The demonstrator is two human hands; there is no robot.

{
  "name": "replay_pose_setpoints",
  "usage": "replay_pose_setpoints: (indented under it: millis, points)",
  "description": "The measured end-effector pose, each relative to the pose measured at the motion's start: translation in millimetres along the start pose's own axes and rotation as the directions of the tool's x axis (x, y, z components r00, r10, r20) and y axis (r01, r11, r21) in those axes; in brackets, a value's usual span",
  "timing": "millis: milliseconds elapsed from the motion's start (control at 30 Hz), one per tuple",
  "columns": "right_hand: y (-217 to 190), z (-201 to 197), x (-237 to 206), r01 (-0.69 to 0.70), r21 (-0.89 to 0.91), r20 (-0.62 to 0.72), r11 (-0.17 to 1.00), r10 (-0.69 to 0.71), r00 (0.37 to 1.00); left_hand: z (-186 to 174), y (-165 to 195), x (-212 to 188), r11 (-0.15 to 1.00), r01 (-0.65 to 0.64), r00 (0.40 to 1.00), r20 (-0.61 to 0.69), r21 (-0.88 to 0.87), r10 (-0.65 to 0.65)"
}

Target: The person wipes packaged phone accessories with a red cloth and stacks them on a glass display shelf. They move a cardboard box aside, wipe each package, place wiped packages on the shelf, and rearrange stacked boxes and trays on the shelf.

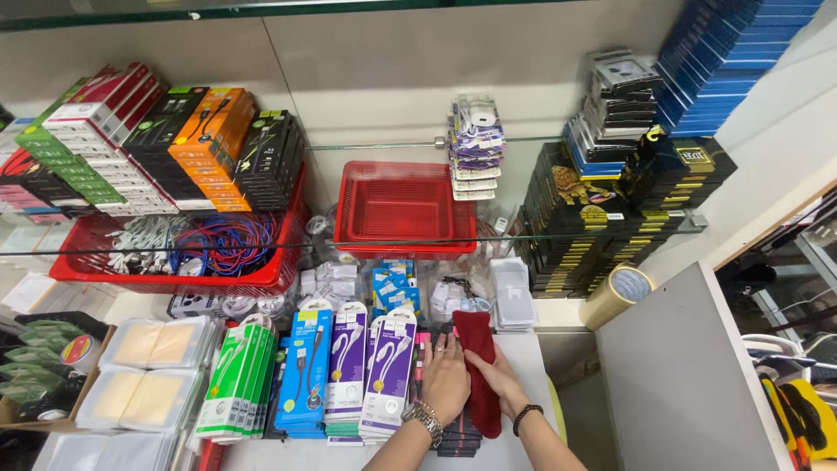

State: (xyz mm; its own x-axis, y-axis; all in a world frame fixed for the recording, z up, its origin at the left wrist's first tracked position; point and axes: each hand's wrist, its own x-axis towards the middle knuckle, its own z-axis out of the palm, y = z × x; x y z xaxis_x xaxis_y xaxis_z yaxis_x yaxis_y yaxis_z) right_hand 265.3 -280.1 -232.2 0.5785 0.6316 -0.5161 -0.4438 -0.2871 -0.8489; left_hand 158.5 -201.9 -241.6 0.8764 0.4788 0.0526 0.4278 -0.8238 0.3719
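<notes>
From the head camera I see my left hand [445, 377] lying flat and open, palm down, on a stack of dark flat packages [459, 429] on the white bench [523, 349]. It holds nothing.

My right hand [499, 377] lies on a dark red soft cloth [478, 371], fingers spread over it; I cannot tell if they pinch it.

The cloth lies between both hands, touching each, and its long axis runs away from me toward the red plastic mesh basket [404, 208]. Purple cable packages [390, 371] stand just left of the cloth.
</notes>
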Motion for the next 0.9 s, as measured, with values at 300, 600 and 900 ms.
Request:
replay_pose_setpoints:
  millis: [300, 600, 900]
  points:
    - [-60.0, -35.3, 5.8, -0.016, 0.102, 0.048, 0.995, 0.011, 0.999, -37.8, 0.2, 30.3, 0.669, 0.015, 0.92, -0.252, -0.743, -0.301]
    - [-71.9, 74.7, -39.5, 0.664, -0.742, 0.396, 0.093, -0.738, 0.546, -117.4, -44.9, 55.8, -0.637, 0.147, 0.966, 0.247, -0.757, -0.072]
    - [-161.2, 40.4, 45.2, 0.521, -0.195, -0.024, 0.831, -0.535, 0.845, -126.4, -41.9, 32.5, -0.104, 0.186, 0.978, 0.194, -0.977, -0.072]
